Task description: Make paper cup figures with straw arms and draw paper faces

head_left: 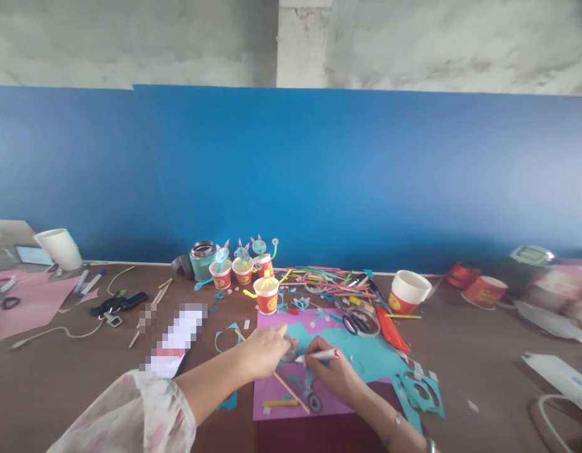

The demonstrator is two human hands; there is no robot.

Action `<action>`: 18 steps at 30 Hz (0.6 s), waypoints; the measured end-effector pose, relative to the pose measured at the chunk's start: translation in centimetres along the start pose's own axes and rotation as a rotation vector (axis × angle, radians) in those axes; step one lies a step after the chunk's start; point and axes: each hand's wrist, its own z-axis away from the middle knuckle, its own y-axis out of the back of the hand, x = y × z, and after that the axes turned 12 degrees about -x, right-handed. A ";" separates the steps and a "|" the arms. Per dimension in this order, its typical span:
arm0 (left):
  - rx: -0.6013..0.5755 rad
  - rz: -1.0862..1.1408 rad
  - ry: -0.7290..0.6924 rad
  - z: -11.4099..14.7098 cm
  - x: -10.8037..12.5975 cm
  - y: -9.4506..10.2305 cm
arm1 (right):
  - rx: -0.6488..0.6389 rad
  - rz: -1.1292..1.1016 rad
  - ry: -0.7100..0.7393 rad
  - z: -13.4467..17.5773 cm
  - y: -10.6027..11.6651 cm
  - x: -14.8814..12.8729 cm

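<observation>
My left hand [268,348] reaches in from the left and presses its fingers on a small round greyish object [291,350], partly hidden, perhaps a roll of tape or a lid. Beneath it lies a teal paper sheet [366,352]. My right hand [332,371] grips a white marker [319,357] with a red end, its tip against the round object's edge. A purple sheet [272,390] lies under the teal one. On it rest a thin wooden stick [291,391], a yellow strip [280,403] and a curled teal cut-out with a round red-and-pink end [314,402].
Behind stand paper cups with teal animal faces [221,275] and a cup with yellow arms [266,297]. Scissors [350,324], coloured pipe cleaners [328,279], a red bag [392,330] and stacked cups [408,292] lie right. A phone-like object [177,343] and keys [116,305] are left.
</observation>
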 end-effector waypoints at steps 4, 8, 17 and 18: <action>0.020 -0.016 -0.002 -0.1 0.0 -0.1 | 0.022 -0.056 -0.024 -0.2 0.3 0.3; 0.036 -0.020 0.017 -0.3 0.5 -0.7 | 0.058 -0.175 -0.042 -0.6 1.2 0.4; 0.061 0.332 0.360 -3.4 4.7 -2.5 | 0.096 -0.023 0.099 -3.1 2.8 -2.3; 0.066 0.337 0.366 -4.1 5.2 -2.4 | 0.044 0.006 0.119 -3.3 2.6 -2.7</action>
